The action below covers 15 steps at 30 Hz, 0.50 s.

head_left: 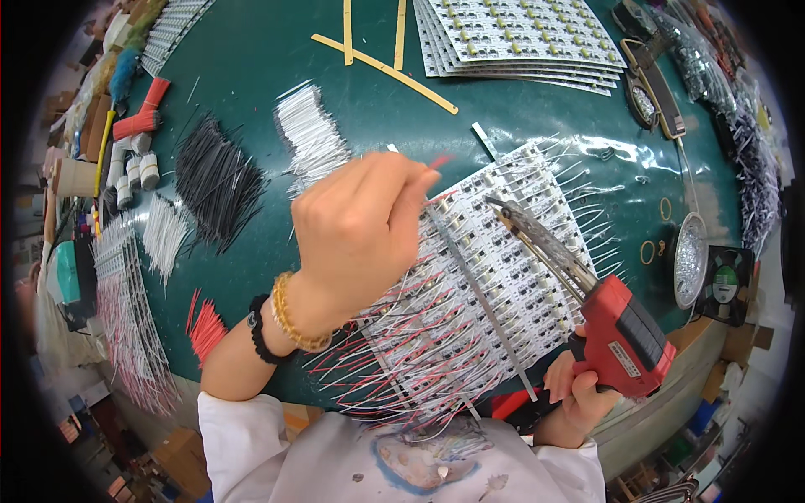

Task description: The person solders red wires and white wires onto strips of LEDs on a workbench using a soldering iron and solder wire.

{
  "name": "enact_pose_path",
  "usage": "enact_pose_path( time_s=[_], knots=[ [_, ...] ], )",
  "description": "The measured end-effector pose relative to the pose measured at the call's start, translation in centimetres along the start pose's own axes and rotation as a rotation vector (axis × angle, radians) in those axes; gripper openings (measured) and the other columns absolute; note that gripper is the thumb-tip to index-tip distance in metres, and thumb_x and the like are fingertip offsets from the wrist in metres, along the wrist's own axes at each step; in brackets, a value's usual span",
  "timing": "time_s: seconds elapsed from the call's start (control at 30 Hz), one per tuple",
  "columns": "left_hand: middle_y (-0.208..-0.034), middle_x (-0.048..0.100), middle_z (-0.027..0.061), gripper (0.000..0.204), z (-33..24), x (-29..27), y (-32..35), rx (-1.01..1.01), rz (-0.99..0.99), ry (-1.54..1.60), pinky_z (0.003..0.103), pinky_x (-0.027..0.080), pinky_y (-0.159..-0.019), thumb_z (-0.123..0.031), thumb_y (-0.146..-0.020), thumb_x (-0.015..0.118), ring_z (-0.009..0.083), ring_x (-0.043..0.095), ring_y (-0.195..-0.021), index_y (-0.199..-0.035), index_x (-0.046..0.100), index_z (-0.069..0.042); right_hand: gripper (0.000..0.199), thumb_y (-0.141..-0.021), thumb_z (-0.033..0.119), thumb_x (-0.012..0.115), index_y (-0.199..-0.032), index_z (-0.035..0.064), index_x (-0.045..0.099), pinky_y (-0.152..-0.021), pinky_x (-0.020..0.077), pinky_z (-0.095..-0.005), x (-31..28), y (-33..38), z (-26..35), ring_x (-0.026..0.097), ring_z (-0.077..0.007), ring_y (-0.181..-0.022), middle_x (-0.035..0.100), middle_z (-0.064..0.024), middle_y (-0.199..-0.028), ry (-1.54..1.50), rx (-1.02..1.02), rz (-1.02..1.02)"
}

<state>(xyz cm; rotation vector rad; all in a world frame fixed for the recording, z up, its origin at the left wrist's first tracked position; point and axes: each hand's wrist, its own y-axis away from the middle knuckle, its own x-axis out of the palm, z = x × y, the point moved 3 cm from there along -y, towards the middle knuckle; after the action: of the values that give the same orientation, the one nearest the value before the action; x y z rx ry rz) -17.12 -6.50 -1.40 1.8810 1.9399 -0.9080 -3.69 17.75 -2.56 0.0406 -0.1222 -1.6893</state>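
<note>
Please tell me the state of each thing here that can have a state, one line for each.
Left hand: closed, pinching a red wire.
Right hand: gripping the red soldering gun.
Gun tip: resting over the LED board.
Board: flat, many wires attached.
Fan: cannot tell if running.

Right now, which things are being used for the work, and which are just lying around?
In use:
left hand pinching a short red wire
right hand holding the red soldering gun
white LED strip panel with red and white wires

Lying about:
black wire pile
white wire pile
stack of spare LED panels
yellow strips
small fan
metal strainer
</note>
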Motion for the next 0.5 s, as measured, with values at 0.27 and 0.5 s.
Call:
enact_pose_path(
  time_s=[0.27,0.5],
  knots=[
    [-0.058,0.058,0.0057,0.017,0.4,2.0,0.7,-0.081,0.176,0.064,0.023,0.038,-0.046,-0.010,-0.083,0.068,0.0068,0.047,-0.049,-0.075,0.061,0.004,0.073,-0.085,0.042,0.064,-0.121,-0.0153,0.036,-0.040,0.0374,-0.0249,0.5,0.3,0.2,0.043,-0.0112,-0.037,0.046,-0.0021,-0.048,-0.039,0.063,-0.026],
    [-0.057,0.058,0.0049,0.017,0.8,1.8,0.2,-0.143,0.271,0.088,0.022,0.039,-0.047,-0.010,-0.082,0.068,0.0049,0.047,-0.050,-0.074,0.061,0.004,0.065,-0.083,0.038,0.068,-0.116,-0.0128,0.043,-0.040,0.0373,-0.0246,0.4,0.3,-0.4,0.044,-0.0119,-0.037,0.046,-0.0031,-0.049,-0.019,0.070,-0.051]
  ],
)
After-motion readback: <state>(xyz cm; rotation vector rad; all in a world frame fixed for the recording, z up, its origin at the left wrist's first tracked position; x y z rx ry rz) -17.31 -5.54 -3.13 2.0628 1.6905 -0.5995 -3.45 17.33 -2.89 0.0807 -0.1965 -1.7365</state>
